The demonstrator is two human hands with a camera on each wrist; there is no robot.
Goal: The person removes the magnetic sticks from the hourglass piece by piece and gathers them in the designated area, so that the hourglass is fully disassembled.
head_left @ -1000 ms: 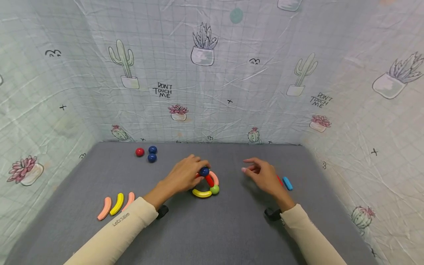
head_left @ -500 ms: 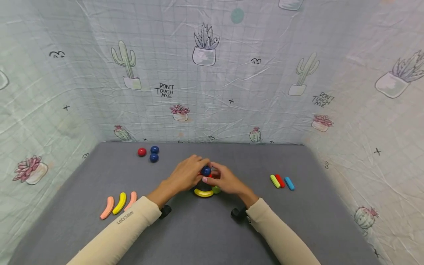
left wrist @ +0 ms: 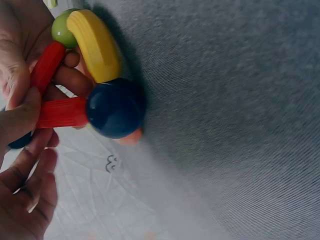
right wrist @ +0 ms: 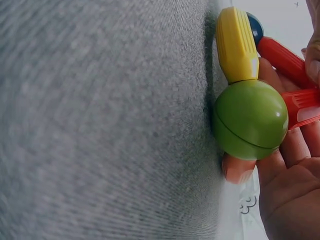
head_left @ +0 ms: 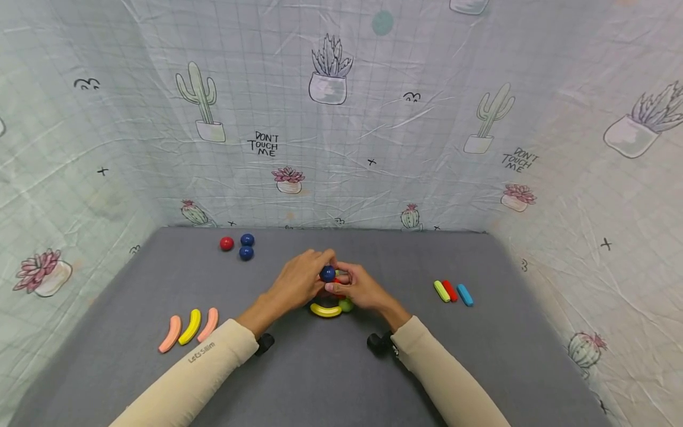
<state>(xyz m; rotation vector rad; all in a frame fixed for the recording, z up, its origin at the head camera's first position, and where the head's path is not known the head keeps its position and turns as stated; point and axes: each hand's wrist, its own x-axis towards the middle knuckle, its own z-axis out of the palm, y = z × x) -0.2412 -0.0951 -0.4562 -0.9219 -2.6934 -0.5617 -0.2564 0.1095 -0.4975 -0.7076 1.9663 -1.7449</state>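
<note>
Both hands are at a small frame of building-toy balls and rods in the middle of the table. My left hand (head_left: 300,277) pinches its top joint, a blue ball (head_left: 328,273) where two straight red rods meet. From the right, my right hand (head_left: 365,289) grips one red rod (left wrist: 48,67), its fingers behind the frame. The other red rod (left wrist: 65,112) slants down to a lower blue ball (left wrist: 116,109). A curved yellow rod (left wrist: 95,47) joins that ball to a green ball (right wrist: 250,120). A pink rod (right wrist: 238,170) shows below the green ball; the frame's back is mostly hidden.
On the left lie two curved pink rods (head_left: 171,334) and a yellow one (head_left: 190,327). A red ball (head_left: 226,244) and two blue balls (head_left: 246,253) sit at the back left. Light green (head_left: 441,291), red (head_left: 450,290) and blue (head_left: 465,295) straight rods lie right. Patterned cloth surrounds the table.
My right hand has come left from beside the straight rods and taken hold of the frame's red rod. My left hand keeps its hold at the top.
</note>
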